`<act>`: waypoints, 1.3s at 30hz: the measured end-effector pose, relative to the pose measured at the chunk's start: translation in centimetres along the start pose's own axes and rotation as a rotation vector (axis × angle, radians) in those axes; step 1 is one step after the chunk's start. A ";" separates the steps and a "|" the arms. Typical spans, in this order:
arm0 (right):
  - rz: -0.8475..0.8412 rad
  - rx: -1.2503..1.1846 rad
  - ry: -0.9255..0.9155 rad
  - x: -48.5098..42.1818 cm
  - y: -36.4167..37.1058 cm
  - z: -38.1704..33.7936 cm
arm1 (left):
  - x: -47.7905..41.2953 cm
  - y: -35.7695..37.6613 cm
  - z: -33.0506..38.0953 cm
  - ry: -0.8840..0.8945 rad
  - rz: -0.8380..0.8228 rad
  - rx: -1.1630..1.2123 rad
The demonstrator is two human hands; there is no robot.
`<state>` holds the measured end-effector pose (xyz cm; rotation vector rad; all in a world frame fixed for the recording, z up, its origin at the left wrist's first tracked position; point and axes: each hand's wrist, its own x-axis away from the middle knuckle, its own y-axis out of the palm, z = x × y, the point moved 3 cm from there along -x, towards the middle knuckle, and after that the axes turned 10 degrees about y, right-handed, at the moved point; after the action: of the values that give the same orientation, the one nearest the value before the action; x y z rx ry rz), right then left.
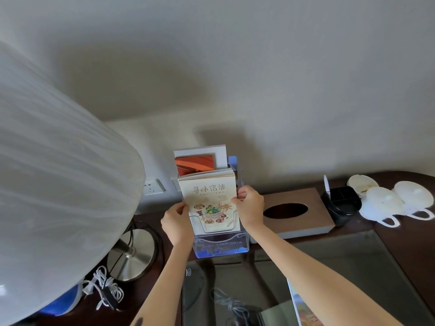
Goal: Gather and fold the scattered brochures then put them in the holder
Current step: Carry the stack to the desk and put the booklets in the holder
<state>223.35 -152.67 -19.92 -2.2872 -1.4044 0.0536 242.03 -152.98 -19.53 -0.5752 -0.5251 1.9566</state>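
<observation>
1. Lamp shade (58, 184): large, overhanging the left end of the desk (404, 255). Lamp base (131, 252) and white cable (103, 288) sit below it. Room is tight here, and a left elbow swung outward would likely strike the shade.
2. Left hand (175, 222): fingers curled, pinching the left edge of the brochures (209, 203).
3. Brochures: a thick folded stack, upright, its lower part inside the middle pocket of the holder (220, 245).
   - If one side is let go first, the leaves may fan out or catch on the pocket lip.
   - A hard push down could slide or tip the light holder.
4. Holder: clear and tiered, at the desk's back edge by the wall. Its rear pocket is filled with orange and white leaflets (195, 163).
5. Right hand (250, 205): thumb and fingers clamped on the stack's right edge.
6. Tissue box (294, 212): near the holder's right side, so sideways clearance is small.
7. Pen tray (341, 203) and white masks (395, 203): towards the back right corner.
8. Loose printed sheet (303, 309): at the near edge, probably ungathered. Freest room lies mid-desk, towards the near edge.
</observation>
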 end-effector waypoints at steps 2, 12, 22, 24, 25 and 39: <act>-0.010 0.019 -0.010 0.0 -0.3 -0.1 | 0.2 -0.3 0.0 0.005 0.003 0.023; 0.233 0.022 0.067 3.3 -12.0 9.3 | 13.8 3.4 1.0 -0.021 -0.339 0.223; 0.147 0.437 0.516 11.6 -21.1 24.4 | 28.1 9.2 -1.0 -0.294 -0.935 -0.075; 0.114 0.418 0.528 12.5 -21.0 25.0 | 29.0 9.7 -1.0 -0.264 -0.958 -0.112; 0.095 0.408 0.528 12.9 -21.0 25.1 | 29.4 9.8 -0.9 -0.240 -0.970 -0.126; -0.001 0.401 0.514 14.3 -20.7 24.8 | 32.2 10.4 0.4 -0.362 -0.946 -0.029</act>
<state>206.40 -123.78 -31.16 -1.7995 -1.0178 -0.2193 221.70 -128.30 -30.71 0.0518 -0.8584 1.1326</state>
